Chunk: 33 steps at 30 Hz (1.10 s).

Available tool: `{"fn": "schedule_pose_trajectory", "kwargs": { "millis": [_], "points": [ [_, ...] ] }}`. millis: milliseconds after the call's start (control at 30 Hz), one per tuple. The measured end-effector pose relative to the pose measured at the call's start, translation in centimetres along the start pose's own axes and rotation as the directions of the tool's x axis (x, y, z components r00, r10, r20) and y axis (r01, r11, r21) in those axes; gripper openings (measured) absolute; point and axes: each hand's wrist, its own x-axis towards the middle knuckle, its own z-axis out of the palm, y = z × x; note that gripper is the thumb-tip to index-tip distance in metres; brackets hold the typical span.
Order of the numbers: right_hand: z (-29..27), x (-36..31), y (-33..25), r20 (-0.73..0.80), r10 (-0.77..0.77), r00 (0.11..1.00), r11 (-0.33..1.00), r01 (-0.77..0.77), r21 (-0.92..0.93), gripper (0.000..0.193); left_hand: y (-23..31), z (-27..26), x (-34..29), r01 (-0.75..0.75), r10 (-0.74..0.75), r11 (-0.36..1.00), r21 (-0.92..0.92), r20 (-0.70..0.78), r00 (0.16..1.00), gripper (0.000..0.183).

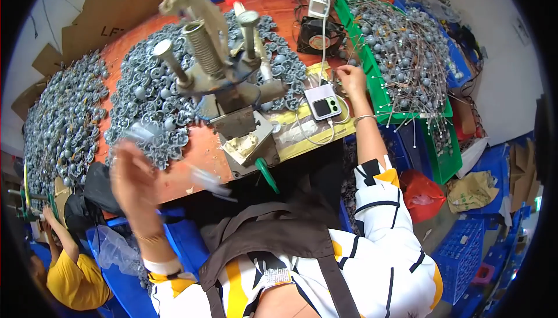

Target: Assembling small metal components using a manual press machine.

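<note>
My left hand (135,181) is smeared by motion at the table's front left, beside a heap of grey curled parts with round balls (148,100). Pale blurred streaks show close to it; what they are, and whether the hand holds anything, I cannot make out. Between my hands stands a metal hand press (215,68) with a coil spring, a red-knobbed lever and a green handle. My right hand (353,79) is at the left edge of a green bin (372,77), fingers bent and pinched together. Anything between those fingertips is too small to name. Grey balls on thin wire stems (407,56) fill the bin.
A phone (324,107) with cables lies right of the press, below a black fan (319,36). Another grey heap (64,120) covers the far left. A red bag (423,196) and blue crate (459,254) stand at right. A person in yellow (75,280) works at lower left.
</note>
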Motion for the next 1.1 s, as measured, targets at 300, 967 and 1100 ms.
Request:
{"fn": "schedule_pose_trajectory", "kwargs": {
  "millis": [300,967,1100],
  "points": [
    [-5.7,-7.0,-2.7,-0.111,0.293,0.95,0.762,-0.162,0.628,0.019,-1.7,-4.7,7.1,-0.355,0.48,0.64,0.681,0.006,0.877,0.017],
    [-13.0,-16.2,-13.4,0.009,-0.086,0.996,0.622,0.046,0.782,0.013,-11.5,-1.4,13.7,-0.516,0.419,-0.089,0.852,0.502,0.757,0.033],
    [-12.0,-17.3,-16.0,0.077,-0.136,0.988,0.59,0.018,0.807,0.01,-10.8,-0.9,15.9,-0.484,0.226,-0.185,0.855,0.516,0.826,0.041]
  ]
}}
